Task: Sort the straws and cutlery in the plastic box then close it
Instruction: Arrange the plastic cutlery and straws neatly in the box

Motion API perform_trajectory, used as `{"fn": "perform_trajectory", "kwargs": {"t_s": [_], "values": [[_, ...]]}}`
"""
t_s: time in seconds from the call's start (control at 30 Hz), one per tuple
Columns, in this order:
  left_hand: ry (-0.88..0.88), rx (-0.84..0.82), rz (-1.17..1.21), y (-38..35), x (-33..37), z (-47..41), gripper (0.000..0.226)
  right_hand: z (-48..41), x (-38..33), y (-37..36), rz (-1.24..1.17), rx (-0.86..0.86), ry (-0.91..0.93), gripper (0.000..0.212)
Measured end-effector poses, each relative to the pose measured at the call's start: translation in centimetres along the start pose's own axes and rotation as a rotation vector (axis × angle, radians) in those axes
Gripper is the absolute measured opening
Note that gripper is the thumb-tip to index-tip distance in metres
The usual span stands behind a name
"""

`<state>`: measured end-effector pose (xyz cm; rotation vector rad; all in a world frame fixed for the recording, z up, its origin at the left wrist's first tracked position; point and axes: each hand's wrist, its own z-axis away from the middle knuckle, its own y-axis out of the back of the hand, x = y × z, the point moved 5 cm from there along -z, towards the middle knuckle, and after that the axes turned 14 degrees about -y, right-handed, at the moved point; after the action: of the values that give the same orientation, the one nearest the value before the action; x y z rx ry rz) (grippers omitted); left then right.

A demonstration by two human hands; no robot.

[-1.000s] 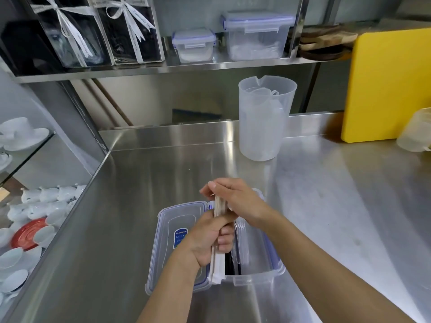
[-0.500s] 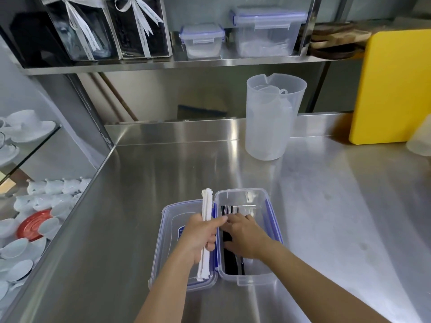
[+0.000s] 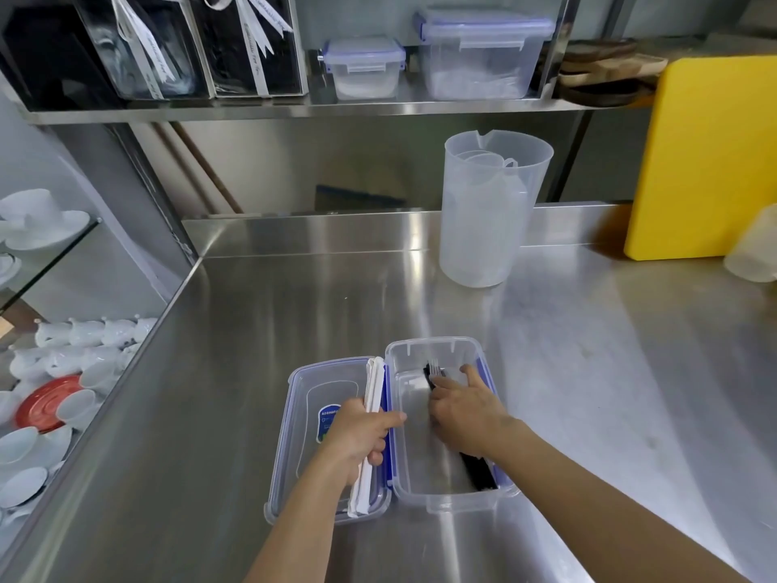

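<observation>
Nearest, the left hand [image 3: 360, 431] has its grip closed round the wrapped straws [image 3: 371, 418] above the lid [image 3: 302, 439]. The right hand [image 3: 462, 408], fingers spread, presses black cutlery [image 3: 479, 471] to the plastic box [image 3: 437, 345]'s right wall on the table [image 3: 588, 372]; best pack it tight, freeing the left lane

Single head-worn wide-angle view, no second camera to overlap with. Looks forward and steeply down from above the steel worktop [image 3: 588, 372], close in: both forearms enter from the bottom edge, left hand [image 3: 359, 431] and right hand [image 3: 462, 408] just below frame centre over the open plastic box [image 3: 433, 351]. Far end of frame reaches the back wall shelf [image 3: 294, 109]. Left edge catches a lower glass shelf [image 3: 54, 254] with white cups. Edges bowed by lens distortion.
</observation>
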<state>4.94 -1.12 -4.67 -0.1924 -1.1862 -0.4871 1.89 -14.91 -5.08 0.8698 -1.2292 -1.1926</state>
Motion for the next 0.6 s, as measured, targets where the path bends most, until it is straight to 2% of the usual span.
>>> {"fn": "perform_trajectory", "kwargs": {"t_s": [0.1, 0.23, 0.47, 0.6], "values": [[-0.002, -0.007, -0.005, 0.0, 0.0, 0.0, 0.015, -0.2, 0.1, 0.0, 0.037, -0.002, -0.016, 0.031], [-0.003, -0.016, -0.001, 0.0, 0.0, 0.0, 0.015, -0.4, -0.2, 0.3, 0.031, 0.066, 0.086, 0.03], [-0.05, -0.031, 0.007, 0.1, 1.0, 0.4, 0.012, -0.8, 0.4, 0.9, 0.105, -0.007, 0.057, 0.026], [-0.063, -0.013, 0.112, 0.0, 1.9, 0.2, 0.019, -0.9, 1.0, 0.9, -0.03, 0.004, 0.039, 0.025]]}}
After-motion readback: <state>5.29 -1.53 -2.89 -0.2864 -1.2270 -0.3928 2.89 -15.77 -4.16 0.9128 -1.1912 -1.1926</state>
